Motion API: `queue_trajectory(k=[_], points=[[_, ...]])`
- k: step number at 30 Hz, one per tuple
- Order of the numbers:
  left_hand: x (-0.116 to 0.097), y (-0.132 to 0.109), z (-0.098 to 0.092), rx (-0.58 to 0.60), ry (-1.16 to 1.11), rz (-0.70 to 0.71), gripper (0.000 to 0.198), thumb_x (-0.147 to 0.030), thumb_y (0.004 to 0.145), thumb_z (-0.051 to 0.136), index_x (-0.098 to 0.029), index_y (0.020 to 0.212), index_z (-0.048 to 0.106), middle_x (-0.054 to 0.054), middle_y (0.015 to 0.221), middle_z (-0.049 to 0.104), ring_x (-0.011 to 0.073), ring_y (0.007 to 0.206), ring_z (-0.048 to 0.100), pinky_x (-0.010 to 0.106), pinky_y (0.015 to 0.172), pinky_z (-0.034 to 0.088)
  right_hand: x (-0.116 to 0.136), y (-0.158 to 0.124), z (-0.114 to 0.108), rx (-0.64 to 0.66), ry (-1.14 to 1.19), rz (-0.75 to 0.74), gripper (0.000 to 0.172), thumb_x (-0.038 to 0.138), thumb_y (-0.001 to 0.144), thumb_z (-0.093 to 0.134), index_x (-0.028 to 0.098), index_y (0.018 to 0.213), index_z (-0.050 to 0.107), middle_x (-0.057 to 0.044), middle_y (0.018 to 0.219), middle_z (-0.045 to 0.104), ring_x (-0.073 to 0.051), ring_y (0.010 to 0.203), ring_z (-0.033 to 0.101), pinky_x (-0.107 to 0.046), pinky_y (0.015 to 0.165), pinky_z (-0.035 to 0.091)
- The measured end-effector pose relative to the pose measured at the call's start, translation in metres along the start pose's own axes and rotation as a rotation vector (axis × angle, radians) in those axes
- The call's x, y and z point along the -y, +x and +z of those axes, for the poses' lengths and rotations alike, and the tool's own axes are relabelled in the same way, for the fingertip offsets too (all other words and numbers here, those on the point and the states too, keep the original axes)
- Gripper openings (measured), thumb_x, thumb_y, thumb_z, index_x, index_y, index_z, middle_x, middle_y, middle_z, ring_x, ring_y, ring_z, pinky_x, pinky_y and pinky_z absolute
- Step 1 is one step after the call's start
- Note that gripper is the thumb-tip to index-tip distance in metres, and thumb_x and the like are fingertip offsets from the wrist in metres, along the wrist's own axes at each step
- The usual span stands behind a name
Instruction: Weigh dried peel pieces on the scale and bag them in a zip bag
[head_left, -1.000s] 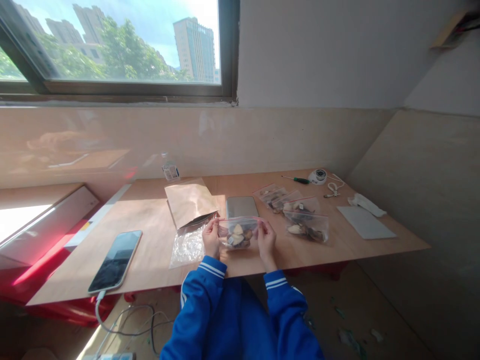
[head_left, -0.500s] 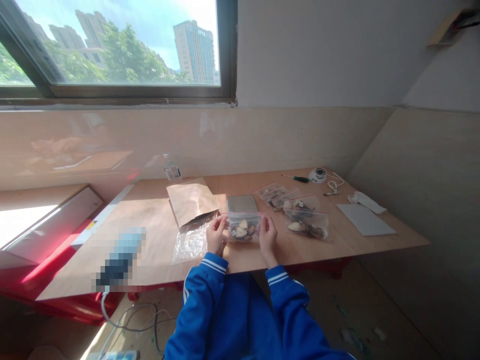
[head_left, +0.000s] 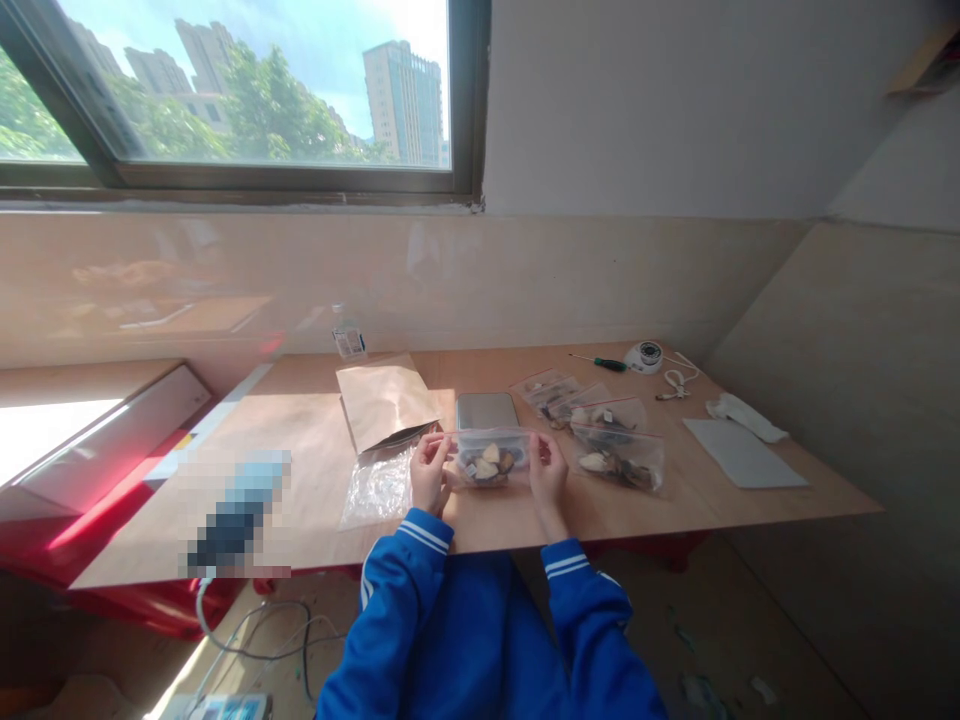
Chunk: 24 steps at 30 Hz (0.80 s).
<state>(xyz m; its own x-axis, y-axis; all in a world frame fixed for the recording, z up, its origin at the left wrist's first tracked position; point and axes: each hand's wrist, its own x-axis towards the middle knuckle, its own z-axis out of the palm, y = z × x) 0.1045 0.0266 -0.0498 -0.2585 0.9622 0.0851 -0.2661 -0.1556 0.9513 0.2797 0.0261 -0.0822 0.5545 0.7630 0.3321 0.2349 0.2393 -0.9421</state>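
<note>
Between my hands is a clear zip bag [head_left: 487, 464] with several pale and dark dried slices and a small white label or packet inside. My left hand [head_left: 430, 472] pinches its upper left corner, and my right hand [head_left: 548, 470] pinches the upper right one. The bag's top edge is stretched between them. Just behind it lies a flat grey scale [head_left: 487, 409], its front partly hidden by the bag. To the left, by my left hand, are a brown paper pouch [head_left: 386, 400] with its mouth towards me and a crinkled clear plastic bag [head_left: 375, 492].
Several filled zip bags [head_left: 621, 462] lie to the right. Behind them are a green-handled screwdriver [head_left: 609, 364] and a white dome camera [head_left: 645, 356] with its cable. White paper [head_left: 742, 455] lies far right, a bottle [head_left: 348, 336] at the back, a pixelated object [head_left: 240, 512] at left.
The view has shifted slightly. My right hand has moved a little outward, and the bag's top edge is pulled wider between my hands.
</note>
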Motion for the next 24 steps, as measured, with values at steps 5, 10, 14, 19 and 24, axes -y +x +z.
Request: queue_trajectory(k=[5,10,14,19,24], points=[[0.001,0.0,-0.001,0.0,0.014,0.03,0.021,-0.036,0.074,0.064,-0.016,0.079,0.06,0.001,0.072,0.063,0.0102,0.067,0.057,0.021,0.063,0.045,0.0,0.0,0.0,-0.016,0.003,-0.019,0.038,0.051,0.082,0.051,0.015,0.086,0.063,-0.007,0.083,0.067,-0.015,0.062,0.056,-0.027,0.057,0.046],[0.005,0.001,-0.004,-0.009,0.081,0.07,0.019,-0.035,0.075,0.064,-0.016,0.079,0.062,0.002,0.076,0.064,0.0114,0.071,0.058,0.023,0.067,0.045,0.001,-0.001,-0.001,-0.018,-0.003,-0.031,0.037,0.051,0.081,0.052,0.016,0.083,0.062,-0.006,0.078,0.066,-0.015,0.062,0.057,-0.026,0.055,0.046],[0.006,0.001,-0.005,0.028,0.09,0.107,0.022,-0.037,0.075,0.064,-0.016,0.082,0.064,0.004,0.082,0.066,0.0134,0.077,0.06,0.024,0.071,0.046,0.006,-0.002,-0.002,-0.029,0.031,0.003,0.04,0.053,0.08,0.052,0.015,0.084,0.061,-0.006,0.078,0.065,-0.015,0.062,0.057,-0.025,0.05,0.045],[0.008,0.001,-0.005,0.076,0.107,0.033,0.027,-0.04,0.075,0.064,-0.016,0.086,0.064,0.005,0.08,0.066,0.0142,0.073,0.062,0.023,0.063,0.046,0.014,-0.001,-0.006,0.008,0.152,0.113,0.04,0.054,0.078,0.054,0.015,0.082,0.06,-0.005,0.072,0.064,-0.015,0.056,0.056,-0.024,0.046,0.043],[0.011,0.002,-0.004,0.113,0.101,0.049,0.027,-0.039,0.073,0.066,-0.016,0.087,0.066,0.006,0.086,0.067,0.014,0.075,0.061,0.025,0.066,0.046,0.015,0.0,-0.006,0.057,0.148,0.082,0.039,0.052,0.074,0.06,0.015,0.085,0.062,-0.005,0.078,0.065,-0.015,0.062,0.057,-0.024,0.051,0.046]])
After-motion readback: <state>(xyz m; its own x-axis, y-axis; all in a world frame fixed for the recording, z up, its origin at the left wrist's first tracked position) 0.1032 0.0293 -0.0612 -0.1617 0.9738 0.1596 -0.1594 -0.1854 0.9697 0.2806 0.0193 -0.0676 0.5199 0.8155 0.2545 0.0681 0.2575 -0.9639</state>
